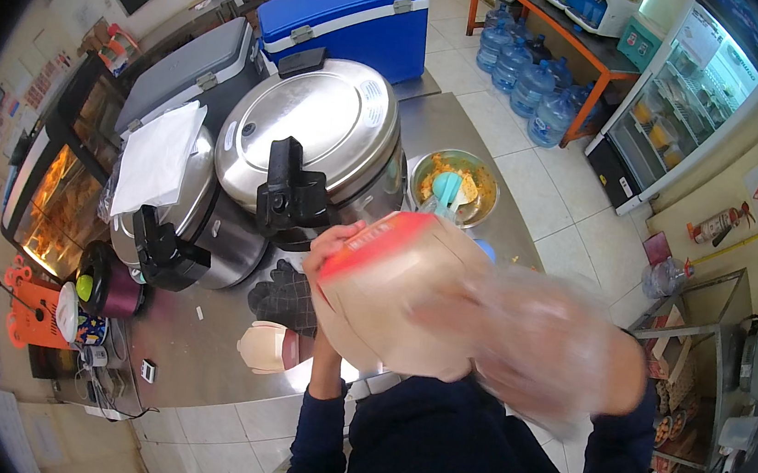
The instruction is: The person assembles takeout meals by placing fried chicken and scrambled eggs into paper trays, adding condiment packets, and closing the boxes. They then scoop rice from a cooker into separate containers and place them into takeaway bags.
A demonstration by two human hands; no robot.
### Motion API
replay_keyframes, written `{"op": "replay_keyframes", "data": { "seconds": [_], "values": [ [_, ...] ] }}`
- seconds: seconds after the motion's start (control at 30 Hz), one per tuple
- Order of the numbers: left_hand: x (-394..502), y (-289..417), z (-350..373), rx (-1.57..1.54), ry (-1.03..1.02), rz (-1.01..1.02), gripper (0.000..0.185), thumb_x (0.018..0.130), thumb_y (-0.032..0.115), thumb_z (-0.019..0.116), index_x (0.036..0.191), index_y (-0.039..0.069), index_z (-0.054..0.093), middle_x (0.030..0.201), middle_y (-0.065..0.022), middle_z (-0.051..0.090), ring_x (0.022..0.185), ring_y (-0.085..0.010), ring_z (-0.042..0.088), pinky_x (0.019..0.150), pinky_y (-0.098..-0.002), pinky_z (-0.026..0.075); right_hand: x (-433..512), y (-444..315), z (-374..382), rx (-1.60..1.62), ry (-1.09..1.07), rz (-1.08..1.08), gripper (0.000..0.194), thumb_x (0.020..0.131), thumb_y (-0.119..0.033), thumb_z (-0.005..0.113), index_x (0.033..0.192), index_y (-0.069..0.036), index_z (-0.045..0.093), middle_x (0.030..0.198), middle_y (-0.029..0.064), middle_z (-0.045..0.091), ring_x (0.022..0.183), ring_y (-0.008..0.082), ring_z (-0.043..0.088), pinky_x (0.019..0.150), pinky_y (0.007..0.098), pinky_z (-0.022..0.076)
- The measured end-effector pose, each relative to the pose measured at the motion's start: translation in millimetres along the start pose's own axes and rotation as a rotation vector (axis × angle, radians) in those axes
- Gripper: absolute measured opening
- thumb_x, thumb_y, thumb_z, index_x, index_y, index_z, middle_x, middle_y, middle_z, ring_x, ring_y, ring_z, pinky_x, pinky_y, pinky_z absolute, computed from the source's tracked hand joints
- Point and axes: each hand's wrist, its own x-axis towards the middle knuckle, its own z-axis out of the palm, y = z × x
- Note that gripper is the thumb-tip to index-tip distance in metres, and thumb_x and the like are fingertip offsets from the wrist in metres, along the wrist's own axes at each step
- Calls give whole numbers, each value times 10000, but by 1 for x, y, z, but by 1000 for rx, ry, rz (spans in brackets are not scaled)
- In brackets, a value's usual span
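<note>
A stack of tan paperboard food boxes (387, 293) with a red printed panel is held up before my chest. My left hand (333, 245) grips its far left edge, fingers over the red panel. My right hand (520, 341), in a clear plastic glove and blurred by motion, is at the stack's right side; its fingers lie over the board, and whether they grip is unclear. Below on the steel table (200, 356) rest a smaller tan and red box (268, 348) and a dark quilted mitt (286, 296). Beyond the boxes, a steel bowl (489, 179) holds orange food and a turquoise spoon (446, 187).
Two large steel rice cookers (322, 120) (225, 248) stand ahead and left, white paper sheets (155, 161) on the smaller one. Behind them are a blue cooler (346, 18) and a grey cooler (189, 64). A heated display case (57, 203) is left; a metal rack (715, 334) stands right.
</note>
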Motion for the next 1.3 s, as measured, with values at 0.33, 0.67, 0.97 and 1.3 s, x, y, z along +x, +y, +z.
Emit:
{"op": "replay_keyframes", "data": {
  "seconds": [0.33,0.67,0.97,1.3],
  "values": [
    [2,10,11,64,-10,166,631,783,102,794,1257,150,380,1249,-173,422,1247,-388,493,1036,-502,446,3,31,31,318,-155,1,239,855,-201,603,1062,-82,587,1032,112,611,966,240,613,838,383,508],
    [10,22,54,244,-183,129,789,618,55,897,1246,145,429,1241,-139,398,1226,-354,507,1027,-485,454,-22,67,15,-82,-123,-61,334,892,-252,579,1191,-109,614,1223,100,613,1044,286,619,943,395,474],
    [-13,-7,16,147,-75,-46,785,676,77,859,1280,123,360,1258,-152,423,1268,-349,477,1076,-491,404,-55,79,14,-158,117,-15,358,966,-238,512,1276,-59,533,1224,150,607,1093,284,614,954,427,500],
    [-19,-1,31,11,-130,-107,772,700,144,869,1277,122,357,1250,-170,432,1238,-380,503,1058,-502,415,-72,54,-10,314,-13,-83,425,939,-194,576,1313,-3,505,1232,152,587,1115,276,595,978,414,504]
  ]
}}
